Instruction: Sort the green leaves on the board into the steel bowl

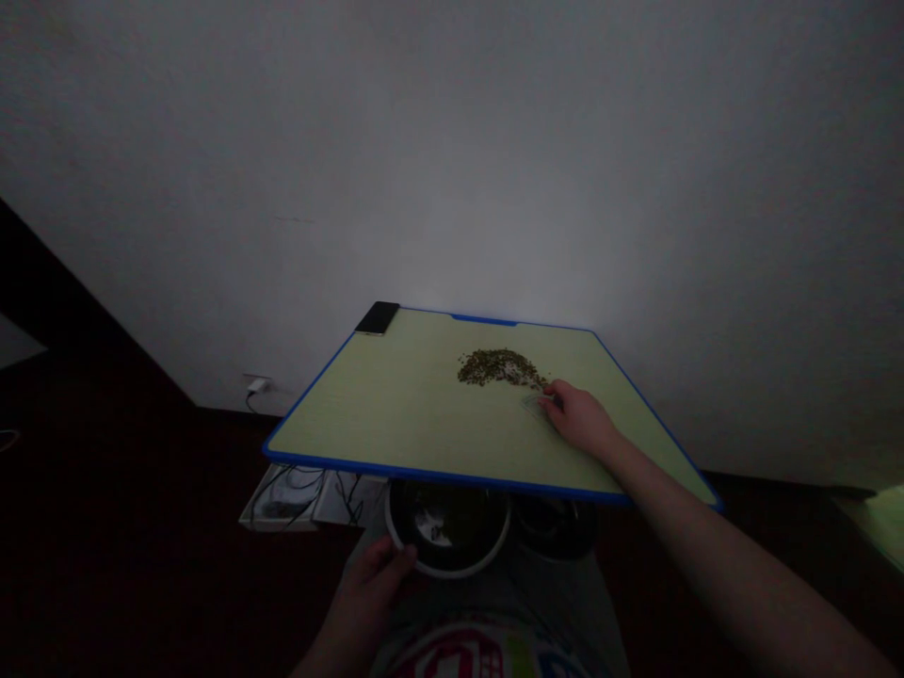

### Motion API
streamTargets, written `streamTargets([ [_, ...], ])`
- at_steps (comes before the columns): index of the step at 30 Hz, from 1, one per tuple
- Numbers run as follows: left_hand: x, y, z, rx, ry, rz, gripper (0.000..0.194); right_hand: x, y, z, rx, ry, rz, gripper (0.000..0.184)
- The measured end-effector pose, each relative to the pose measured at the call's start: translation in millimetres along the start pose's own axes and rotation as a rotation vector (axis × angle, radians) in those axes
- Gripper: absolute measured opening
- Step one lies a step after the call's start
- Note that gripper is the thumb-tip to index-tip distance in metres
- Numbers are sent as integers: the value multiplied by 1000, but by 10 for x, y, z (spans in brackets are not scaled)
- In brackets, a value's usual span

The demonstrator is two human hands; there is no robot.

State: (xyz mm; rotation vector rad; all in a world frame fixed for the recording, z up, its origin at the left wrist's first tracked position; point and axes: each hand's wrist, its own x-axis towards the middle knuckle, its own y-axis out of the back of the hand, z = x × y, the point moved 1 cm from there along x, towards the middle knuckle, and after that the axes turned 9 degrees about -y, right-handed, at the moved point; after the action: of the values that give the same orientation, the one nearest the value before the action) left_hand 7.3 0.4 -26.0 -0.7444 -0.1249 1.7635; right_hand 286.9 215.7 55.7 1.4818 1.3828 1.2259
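One heap of small brown grains (494,362) on the blue-edged table (381,410), between mid-table and the far edge; long axis runs roughly left to right, bowed toward the far edge, right end trailing toward the right hand (572,414); that hand's thumb and forefinger drawn together at this end, beside a thin clear piece (535,405); cannot tell whether they grip it; left hand (374,579) grips the left rim of a white-rimmed bowl (480,563), just below the table's near edge; black flat device (379,318) at the far left corner; tabletop pale yellow-green; far edge by a grey wall (452,151); white charger (257,385) low on wall, left; floor (141,546) dark; lighting dim.
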Motion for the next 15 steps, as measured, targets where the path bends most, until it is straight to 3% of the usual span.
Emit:
streamTargets([
  [7,199,172,-70,63,-19,99,27,-26,-50,342,83,-66,20,22],
  [15,303,283,-132,152,-22,230,21,-62,-61,324,163,-87,57,21],
])
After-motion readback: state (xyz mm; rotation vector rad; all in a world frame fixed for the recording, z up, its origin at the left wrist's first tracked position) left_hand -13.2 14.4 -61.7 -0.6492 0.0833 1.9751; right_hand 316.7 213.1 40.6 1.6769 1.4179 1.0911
